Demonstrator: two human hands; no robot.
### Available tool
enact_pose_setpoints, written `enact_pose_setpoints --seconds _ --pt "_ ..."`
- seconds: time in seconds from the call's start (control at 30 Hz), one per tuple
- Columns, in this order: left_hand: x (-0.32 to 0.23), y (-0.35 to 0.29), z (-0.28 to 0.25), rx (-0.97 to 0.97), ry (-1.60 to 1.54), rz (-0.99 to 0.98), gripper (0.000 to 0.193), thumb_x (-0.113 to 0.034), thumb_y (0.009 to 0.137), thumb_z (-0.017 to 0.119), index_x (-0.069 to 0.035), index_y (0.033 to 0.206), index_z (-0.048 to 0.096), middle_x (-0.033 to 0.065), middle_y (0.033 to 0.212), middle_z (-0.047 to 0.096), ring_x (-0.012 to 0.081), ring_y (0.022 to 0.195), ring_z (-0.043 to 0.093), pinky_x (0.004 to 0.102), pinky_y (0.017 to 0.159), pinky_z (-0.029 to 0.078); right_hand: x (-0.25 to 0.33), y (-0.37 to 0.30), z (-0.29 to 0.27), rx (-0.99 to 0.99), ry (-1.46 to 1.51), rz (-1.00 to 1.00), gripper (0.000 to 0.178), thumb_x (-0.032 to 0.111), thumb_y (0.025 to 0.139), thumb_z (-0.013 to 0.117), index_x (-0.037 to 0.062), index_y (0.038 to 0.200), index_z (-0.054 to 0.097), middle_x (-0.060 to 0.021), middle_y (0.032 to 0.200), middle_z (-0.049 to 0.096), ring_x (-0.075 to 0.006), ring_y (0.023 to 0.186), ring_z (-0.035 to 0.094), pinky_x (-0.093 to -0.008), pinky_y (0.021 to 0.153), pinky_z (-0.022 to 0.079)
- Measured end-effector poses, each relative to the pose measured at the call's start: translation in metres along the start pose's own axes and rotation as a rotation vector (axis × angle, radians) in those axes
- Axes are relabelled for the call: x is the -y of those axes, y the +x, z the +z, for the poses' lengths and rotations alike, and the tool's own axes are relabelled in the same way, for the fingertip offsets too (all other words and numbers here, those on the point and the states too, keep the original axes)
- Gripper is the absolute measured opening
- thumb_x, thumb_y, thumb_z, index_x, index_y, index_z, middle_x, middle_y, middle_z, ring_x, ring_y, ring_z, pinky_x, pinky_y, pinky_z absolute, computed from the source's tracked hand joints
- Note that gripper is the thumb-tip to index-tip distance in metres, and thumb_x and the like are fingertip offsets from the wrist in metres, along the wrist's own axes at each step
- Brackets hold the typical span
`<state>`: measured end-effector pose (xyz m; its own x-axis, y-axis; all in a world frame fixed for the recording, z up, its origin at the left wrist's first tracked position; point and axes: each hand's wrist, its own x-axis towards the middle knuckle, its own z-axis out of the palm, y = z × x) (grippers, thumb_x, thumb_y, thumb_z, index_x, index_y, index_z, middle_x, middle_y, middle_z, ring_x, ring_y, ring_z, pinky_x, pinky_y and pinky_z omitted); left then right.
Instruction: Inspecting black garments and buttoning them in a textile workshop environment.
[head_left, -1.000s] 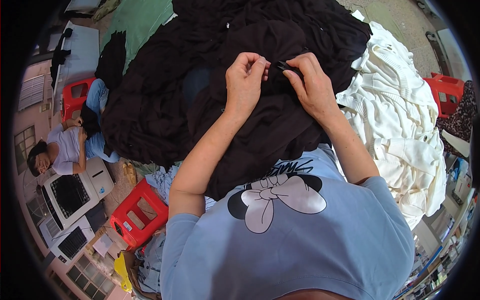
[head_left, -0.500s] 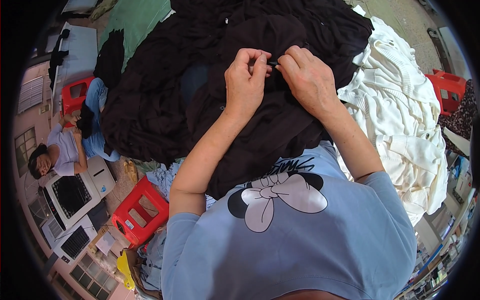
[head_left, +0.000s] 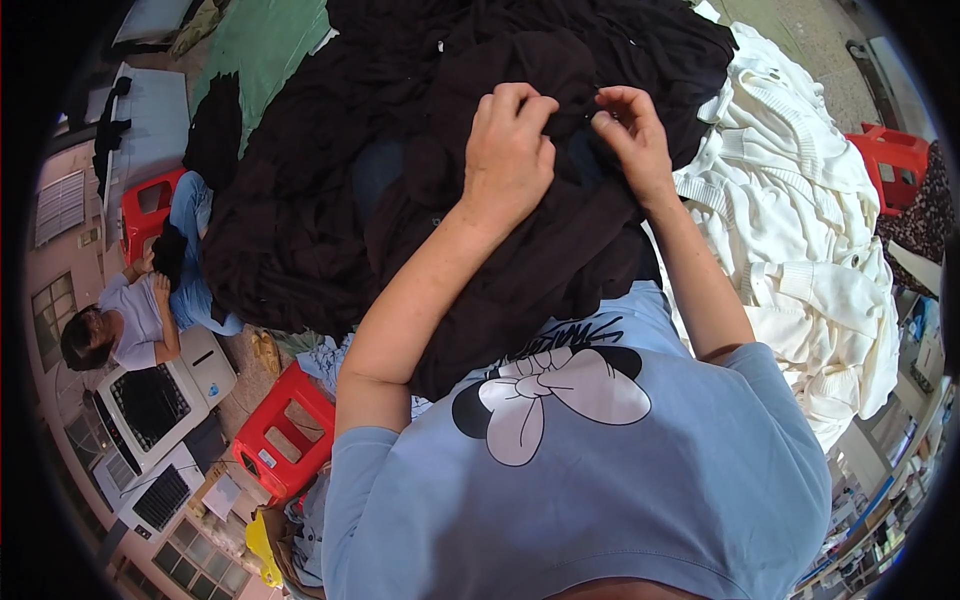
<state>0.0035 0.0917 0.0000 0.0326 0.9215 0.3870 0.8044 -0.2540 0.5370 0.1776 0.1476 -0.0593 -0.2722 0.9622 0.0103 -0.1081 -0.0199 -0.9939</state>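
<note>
A dark black garment (head_left: 520, 75) of thin knit-like cloth lies bunched in front of me, over my lap and on a heap of the same cloth. My left hand (head_left: 508, 150) is closed on this garment, its fingers curled over the fabric and their tips partly hidden. To its right, my right hand (head_left: 635, 145) hovers at the cloth with thumb and forefinger bent but apart. A tiny pale speck shows by the right fingertips, too small to name.
White knit garments (head_left: 790, 190) with ribbed edges are piled at my right. Red plastic stools (head_left: 285, 430) stand at near left, far left and far right. Another person (head_left: 135, 320) sits at the left holding dark cloth, beside a white washing machine (head_left: 150, 400). A green sheet (head_left: 265, 65) lies at far left.
My hands were close together, pinching at one spot of the black garment. Now they are wider apart, the right one turned with thumb and forefinger parted, the left one curled over the cloth.
</note>
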Motion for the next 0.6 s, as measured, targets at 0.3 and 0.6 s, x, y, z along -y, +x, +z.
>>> enact_pose_setpoints --seconds 0.3,0.6 --pt "0.025 -0.011 -0.021 -0.141 -0.852 -0.505 0.028 0.010 0.084 0.055 0.000 0.110 0.060 0.0033 0.100 0.060 0.0070 0.088 0.056 0.0201 0.081 0.045 -0.022 0.031 0.004 0.028 -0.552 -0.402 0.044 0.002 0.075 0.062 0.0050 0.119 0.055 -0.0085 0.120 0.055 -0.0240 0.115 0.051 -0.0321 0.101 0.039" --pt "0.031 -0.038 -0.040 -0.235 -0.811 -0.554 0.027 0.011 0.082 0.058 0.000 0.107 0.059 0.0023 0.100 0.059 0.0085 0.091 0.055 0.0204 0.083 0.045 -0.016 0.023 0.001 0.015 -0.297 -0.316 0.014 -0.004 0.091 0.056 0.0024 0.103 0.059 -0.0025 0.102 0.061 -0.0098 0.095 0.056 -0.0219 0.084 0.043"
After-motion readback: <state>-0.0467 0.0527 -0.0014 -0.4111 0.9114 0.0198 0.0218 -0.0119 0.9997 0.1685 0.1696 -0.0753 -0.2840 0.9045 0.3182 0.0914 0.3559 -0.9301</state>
